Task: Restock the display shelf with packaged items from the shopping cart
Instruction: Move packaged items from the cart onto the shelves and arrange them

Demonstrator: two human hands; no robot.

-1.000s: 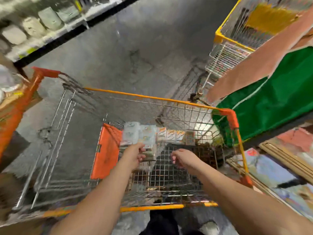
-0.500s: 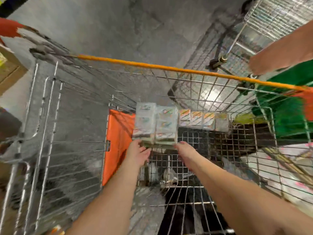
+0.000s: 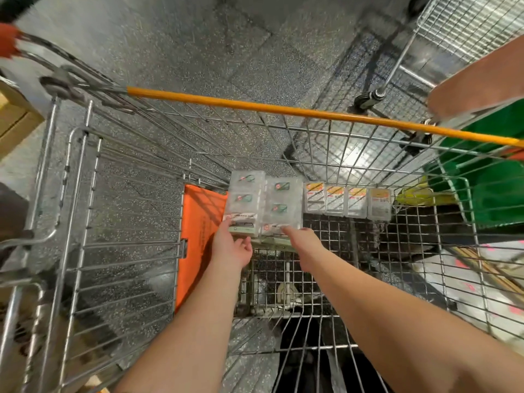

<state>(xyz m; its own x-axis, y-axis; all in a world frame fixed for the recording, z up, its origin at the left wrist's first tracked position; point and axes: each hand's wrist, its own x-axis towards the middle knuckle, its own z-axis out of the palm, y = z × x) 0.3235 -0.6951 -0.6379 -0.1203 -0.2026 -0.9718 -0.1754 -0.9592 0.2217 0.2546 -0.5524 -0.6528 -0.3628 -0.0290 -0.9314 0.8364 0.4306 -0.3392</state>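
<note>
Two stacks of clear packaged items (image 3: 263, 204) stand in the shopping cart (image 3: 283, 109), left hand (image 3: 233, 248) and right hand (image 3: 304, 242) pressing their near edges, grip unclear — lifted together, the slick packs could slide apart and spill.

cart (image 3: 283, 109) open above, wire walls around, packs (image 3: 348, 201) lining far end
</note>
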